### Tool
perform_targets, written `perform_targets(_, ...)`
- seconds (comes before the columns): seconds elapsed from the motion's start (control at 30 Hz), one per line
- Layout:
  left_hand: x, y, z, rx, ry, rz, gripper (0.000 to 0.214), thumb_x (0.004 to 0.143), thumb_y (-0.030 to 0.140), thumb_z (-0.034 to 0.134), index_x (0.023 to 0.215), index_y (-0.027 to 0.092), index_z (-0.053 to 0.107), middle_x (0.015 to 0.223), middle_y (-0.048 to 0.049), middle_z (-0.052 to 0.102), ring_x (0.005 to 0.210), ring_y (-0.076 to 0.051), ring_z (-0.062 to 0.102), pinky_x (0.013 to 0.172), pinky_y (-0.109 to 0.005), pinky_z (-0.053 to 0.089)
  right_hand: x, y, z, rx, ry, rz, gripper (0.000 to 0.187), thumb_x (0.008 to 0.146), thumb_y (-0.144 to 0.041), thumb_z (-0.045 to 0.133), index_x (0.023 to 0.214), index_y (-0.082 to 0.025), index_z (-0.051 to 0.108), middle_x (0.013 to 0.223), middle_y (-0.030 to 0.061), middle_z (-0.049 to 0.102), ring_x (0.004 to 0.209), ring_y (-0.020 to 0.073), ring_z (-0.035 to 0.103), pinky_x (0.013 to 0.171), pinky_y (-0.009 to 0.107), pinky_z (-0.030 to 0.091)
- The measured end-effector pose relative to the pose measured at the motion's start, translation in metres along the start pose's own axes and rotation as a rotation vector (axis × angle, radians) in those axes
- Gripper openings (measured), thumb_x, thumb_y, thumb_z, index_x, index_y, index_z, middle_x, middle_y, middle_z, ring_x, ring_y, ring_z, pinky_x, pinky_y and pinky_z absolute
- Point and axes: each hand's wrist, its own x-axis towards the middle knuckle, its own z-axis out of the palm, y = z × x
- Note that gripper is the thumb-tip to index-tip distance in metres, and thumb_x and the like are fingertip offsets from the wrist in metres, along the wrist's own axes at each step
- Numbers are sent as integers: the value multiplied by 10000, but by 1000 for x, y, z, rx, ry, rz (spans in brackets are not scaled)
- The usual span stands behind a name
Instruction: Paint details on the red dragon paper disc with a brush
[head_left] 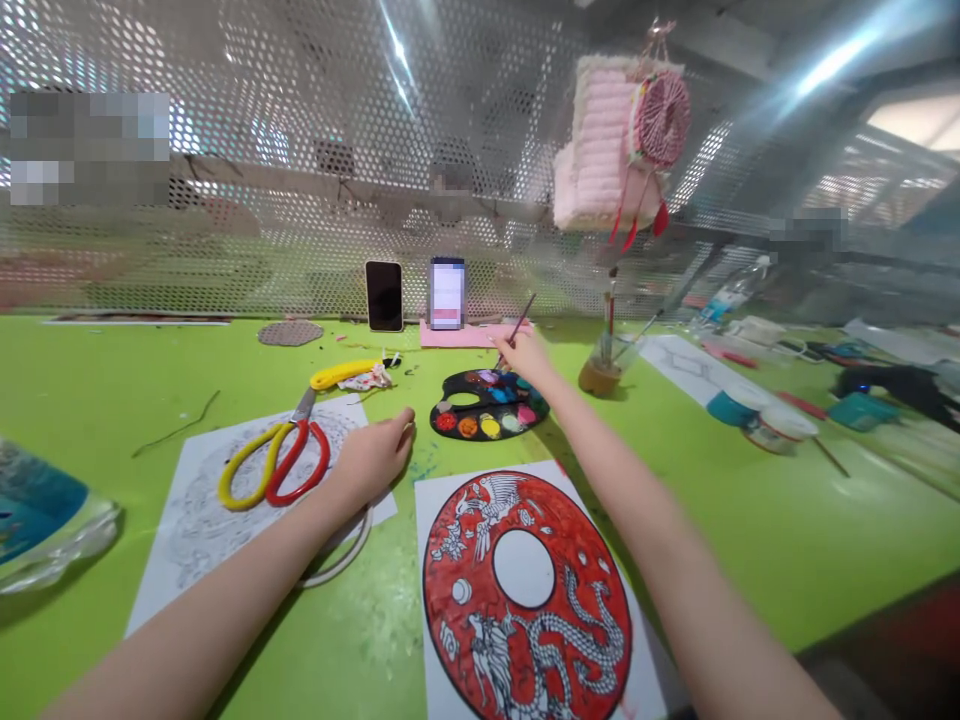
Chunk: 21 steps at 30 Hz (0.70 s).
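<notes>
Red dragon drawing [525, 600] below right hand [527, 358] pinching paintbrush [521, 320] at palette [536, 405]; left hand [375, 458] open, empty.

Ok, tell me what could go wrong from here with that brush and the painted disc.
The right hand holds a thin paintbrush above the paint palette, so a drip could land on the red dragon disc just below. The right forearm runs close beside that disc and might smear it if the paint is wet, which I cannot tell. The glass jar of brushes stands near the right hand, and a careless reach could tip it.
</notes>
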Motion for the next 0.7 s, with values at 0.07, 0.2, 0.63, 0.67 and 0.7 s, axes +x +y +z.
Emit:
perform_targets(0.07, 0, 0, 2, 2, -7, 6, 330, 971, 398, 546, 1190, 152, 571, 1036, -62, 645, 862, -171, 648, 784, -370, 569, 0, 1, 0, -8, 6, -3, 305, 960, -366, 585, 1161, -138, 615, 1124, 87, 642, 948, 187, 648, 815, 380, 563)
perform_targets(0.2, 1, -1, 3, 4, -18, 6, 340, 973, 403, 541, 1201, 152, 564, 1031, -61, 643, 847, -167, 647, 766, -361, 570, -1, 2, -2, -8, 4, -1, 310, 958, -367, 588, 1161, -135, 615, 1124, 88, 642, 949, 189, 649, 816, 381, 563)
perform_targets(0.63, 1, 0, 3, -17, -3, 21, 341, 970, 396, 548, 1208, 152, 561, 1044, -63, 642, 857, -171, 647, 776, -368, 569, -18, -21, -34, 262, 67, 44, 279, 968, -387, 571, 1038, -126, 639, 939, 44, 665, 771, 135, 649, 705, 310, 566)
perform_targets(0.67, 0, 0, 3, -21, -2, 20, 341, 969, 396, 549, 1207, 152, 562, 1047, -64, 642, 861, -171, 647, 778, -369, 570, -23, -25, -40, 307, 75, 42, 295, 973, -404, 559, 1004, -122, 639, 880, 30, 660, 714, 120, 638, 666, 289, 558)
perform_targets(0.7, 0, 0, 2, -26, -1, 19, 341, 969, 395, 550, 1207, 153, 562, 1051, -65, 642, 865, -173, 648, 781, -371, 570, -30, -29, -47, 355, 81, 39, 317, 979, -421, 543, 966, -118, 637, 817, 14, 647, 653, 105, 619, 623, 267, 545)
